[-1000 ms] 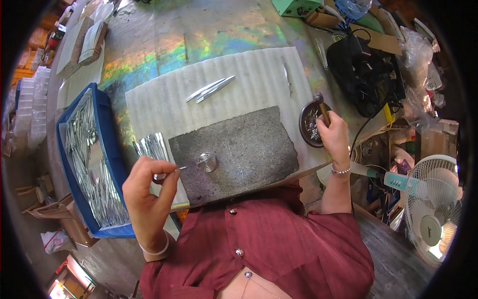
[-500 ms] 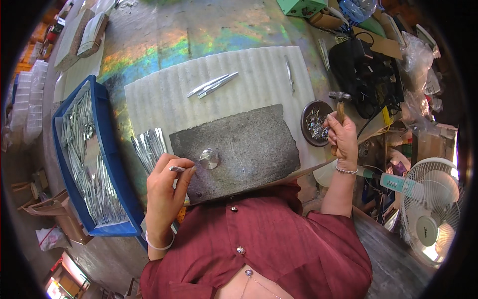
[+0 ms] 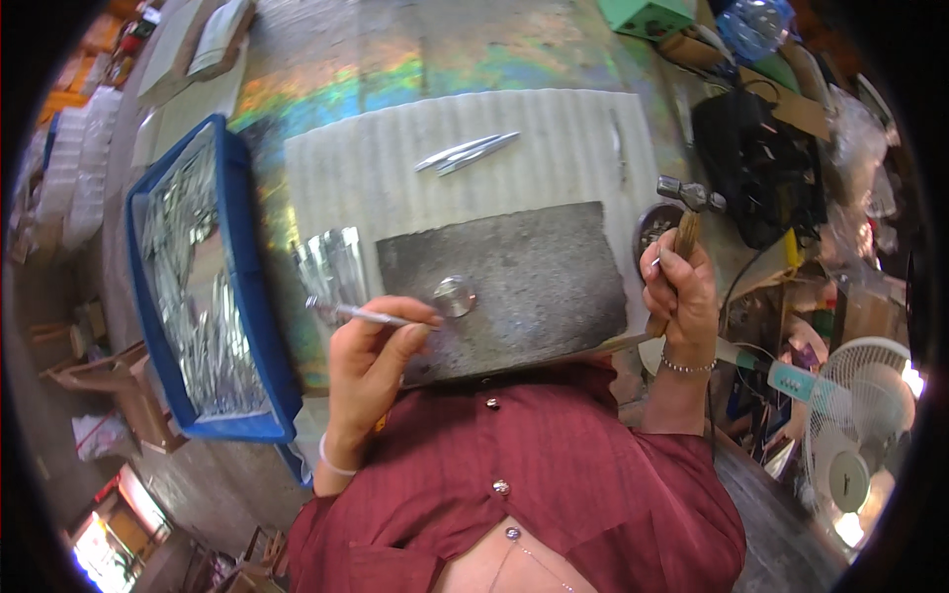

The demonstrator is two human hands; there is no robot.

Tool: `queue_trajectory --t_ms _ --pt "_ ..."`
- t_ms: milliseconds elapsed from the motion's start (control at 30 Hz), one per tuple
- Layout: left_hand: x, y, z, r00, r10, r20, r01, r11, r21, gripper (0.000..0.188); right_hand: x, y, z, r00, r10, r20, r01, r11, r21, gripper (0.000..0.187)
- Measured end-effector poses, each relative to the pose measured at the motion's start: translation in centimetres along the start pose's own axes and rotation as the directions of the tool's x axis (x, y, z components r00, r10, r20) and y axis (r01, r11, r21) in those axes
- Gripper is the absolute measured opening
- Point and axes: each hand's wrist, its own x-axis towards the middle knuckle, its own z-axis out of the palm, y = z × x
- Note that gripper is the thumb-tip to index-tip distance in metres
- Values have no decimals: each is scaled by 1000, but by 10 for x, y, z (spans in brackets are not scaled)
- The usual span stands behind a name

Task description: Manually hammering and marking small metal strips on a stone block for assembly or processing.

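Left hand (image 3: 371, 361) pinches thin metal strip (image 3: 356, 313); right hand (image 3: 680, 287) grips hammer (image 3: 689, 203); green box (image 3: 645, 15), possibly cardboard, far edge.

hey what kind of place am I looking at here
Probably a small metalworking bench. The right hand grips a hammer by a grey stone slab, and a blue tray holds many shiny metal pieces.

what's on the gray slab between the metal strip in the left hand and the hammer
Only the round metal disc lies on the gray slab between strip and hammer, in the head view.
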Motion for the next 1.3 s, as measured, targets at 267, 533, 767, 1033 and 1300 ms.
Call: queue_trajectory --t_ms 267,533,767,1033,1300 --pt "11 -8 26 956 -75 282 291 339 -895 15 -25 24 101 954 15 300 28 990 -137 9" --pt "6 -8 27 917 -78 391 398 130 -908 18 -25 34 124 874 -95 476 260 920 -293 7" --pt "8 -9 29 883 -80 462 466 44 -884 20 -23 39 120 868 -108 485 336 847 -412 6" --pt "7 -13 37 883 -143 448 453 0 -892 17 -17 54 119 653 -518 553 757 459 -464 27" --pt "6 -14 22 946 -139 294 311 124 -942 14 -16 40 111 930 -111 350 303 772 -559 36"
